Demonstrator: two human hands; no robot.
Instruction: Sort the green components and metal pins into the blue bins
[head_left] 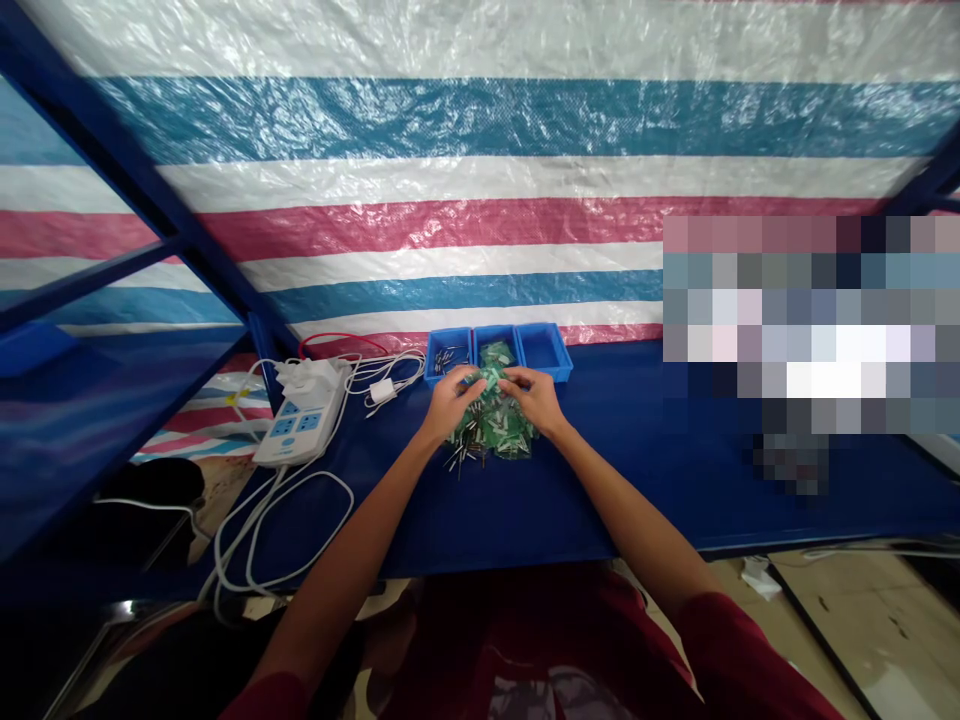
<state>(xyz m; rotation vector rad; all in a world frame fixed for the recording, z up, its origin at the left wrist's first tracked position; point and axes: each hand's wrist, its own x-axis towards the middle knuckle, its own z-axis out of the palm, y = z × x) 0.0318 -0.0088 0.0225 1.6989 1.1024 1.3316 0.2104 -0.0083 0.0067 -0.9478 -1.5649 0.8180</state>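
Observation:
Between my two hands is a small green plastic bag (491, 379), pinched at its edges by the fingers of both. My left hand (452, 400) grips its left side, and my right hand (534, 396) its right side. Below them on the blue table lies a heap of similar green bags (511, 436) with pale pieces inside. Beside that heap, several loose thin metal pins (466, 446) are scattered; their exact kind is too small to make out. Just behind my hands stand three joined blue bins: the left bin (429, 358) contains metal pins, the middle bin (496, 330) green bags.
The right bin (545, 347) is the third of the row. At left, a white power strip (300, 425) with plugs and looping white cables (259, 510) lies on the table (517, 520). A white adapter (382, 391) sits nearby. A striped tarp hangs behind; the right side is pixelated.

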